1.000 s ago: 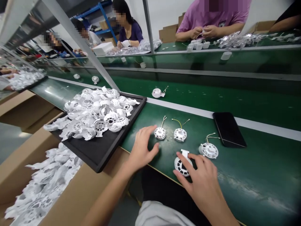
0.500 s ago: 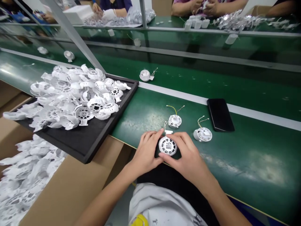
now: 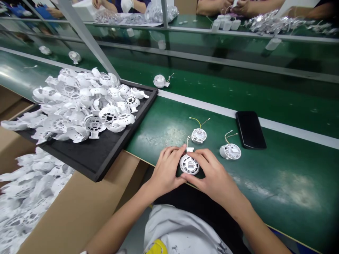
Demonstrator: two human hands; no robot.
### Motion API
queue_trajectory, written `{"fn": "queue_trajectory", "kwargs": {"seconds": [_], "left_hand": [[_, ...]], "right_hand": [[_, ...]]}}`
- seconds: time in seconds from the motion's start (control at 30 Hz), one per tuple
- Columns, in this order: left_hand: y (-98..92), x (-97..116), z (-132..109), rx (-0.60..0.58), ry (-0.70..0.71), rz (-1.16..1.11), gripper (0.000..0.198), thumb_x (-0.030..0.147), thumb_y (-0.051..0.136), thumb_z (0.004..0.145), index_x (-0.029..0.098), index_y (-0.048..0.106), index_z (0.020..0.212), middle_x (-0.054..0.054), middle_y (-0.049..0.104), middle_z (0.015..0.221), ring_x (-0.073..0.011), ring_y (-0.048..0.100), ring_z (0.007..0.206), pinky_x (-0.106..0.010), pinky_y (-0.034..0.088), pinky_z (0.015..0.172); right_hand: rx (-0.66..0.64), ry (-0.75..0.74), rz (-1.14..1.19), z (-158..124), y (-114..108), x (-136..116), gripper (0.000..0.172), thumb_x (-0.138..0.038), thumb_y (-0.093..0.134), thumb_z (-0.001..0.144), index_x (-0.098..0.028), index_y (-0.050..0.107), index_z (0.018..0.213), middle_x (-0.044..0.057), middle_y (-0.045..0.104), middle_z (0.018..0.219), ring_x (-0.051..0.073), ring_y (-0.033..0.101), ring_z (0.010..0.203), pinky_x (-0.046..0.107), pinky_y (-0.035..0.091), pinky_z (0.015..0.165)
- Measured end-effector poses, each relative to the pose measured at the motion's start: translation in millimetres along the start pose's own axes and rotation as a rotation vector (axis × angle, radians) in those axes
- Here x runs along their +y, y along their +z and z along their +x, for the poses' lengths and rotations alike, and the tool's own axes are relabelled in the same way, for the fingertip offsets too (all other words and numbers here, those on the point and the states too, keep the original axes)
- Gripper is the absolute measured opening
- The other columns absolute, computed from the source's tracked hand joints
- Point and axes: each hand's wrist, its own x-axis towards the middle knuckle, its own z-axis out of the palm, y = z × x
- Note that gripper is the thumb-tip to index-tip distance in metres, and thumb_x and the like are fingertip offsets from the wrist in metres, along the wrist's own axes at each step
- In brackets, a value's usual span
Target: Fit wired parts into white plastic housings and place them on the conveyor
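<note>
Fingers, right hand: index finger at the far rim and thumb at the near rim, closed around the white cover.
Fingers, left hand: curved along the left side, index fingertip beside the tab; firm contact with the rim cannot be told.
Cover position: between both hands, at the near edge of the green bench.
Nearer hand: right, by its contact at the rim; left close beside.
Long axis: near to far, with the tab at the far end.
Cover appearance: white, round, ring of slots, square opening at the center with a pale part visible through it.
Wires: thin, pale, rising just beyond the tab.
Far side: wired disc, slightly right of the cover.
Right side: second wired disc, apart from the right hand.
Left side: black tray bearing a heap of similar white covers.
</note>
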Motion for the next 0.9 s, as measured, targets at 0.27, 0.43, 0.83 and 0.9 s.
{"fn": "queue_trajectory", "kwargs": {"seconds": [0.27,0.43,0.83,0.9], "left_hand": [[3.7,1.1,-0.1,0.009,0.007,0.006,0.111,0.031,0.079,0.081,0.023,0.011,0.168,-0.012,0.055,0.143,-0.0302,0.046,0.133,-0.050,0.036,0.121],[-10.5,-4.5,0.0,-0.065,0.024,-0.116,0.108,0.026,0.076,0.082,0.024,0.012,0.169,-0.011,0.054,0.150,-0.0303,0.043,0.143,-0.057,0.018,0.133],[-59.1,13.2,37.6,-0.231,-0.463,-0.985,0.053,0.047,0.070,0.096,0.016,0.063,0.138,-0.013,0.072,0.128,-0.0250,0.071,0.114,-0.034,0.056,0.100],[-67.1,0.2,77.1,-0.137,-0.384,-0.720,0.050,0.045,0.065,0.099,0.015,0.062,0.139,-0.013,0.071,0.131,-0.0237,0.070,0.117,-0.032,0.055,0.100]], "right_hand": [[-0.019,-0.009,-0.154,3.7,2.0,0.9,0.053,-0.060,0.065,0.093,-0.031,0.058,0.138,0.005,0.062,0.128,0.021,0.056,0.118,0.039,0.050,0.096],[-0.086,-0.029,-0.191,9.8,-2.9,0.1,0.052,-0.061,0.063,0.094,-0.032,0.058,0.137,0.004,0.064,0.128,0.022,0.055,0.120,0.039,0.047,0.095],[0.308,-0.158,-0.136,5.6,9.6,-14.0,0.058,-0.054,0.060,0.099,-0.029,0.047,0.149,0.005,0.058,0.140,0.018,0.056,0.123,0.032,0.051,0.097],[0.343,-0.103,-0.163,1.6,9.1,-7.6,0.066,-0.051,0.057,0.101,-0.026,0.036,0.159,0.007,0.050,0.153,0.020,0.051,0.136,0.034,0.051,0.103]]}}
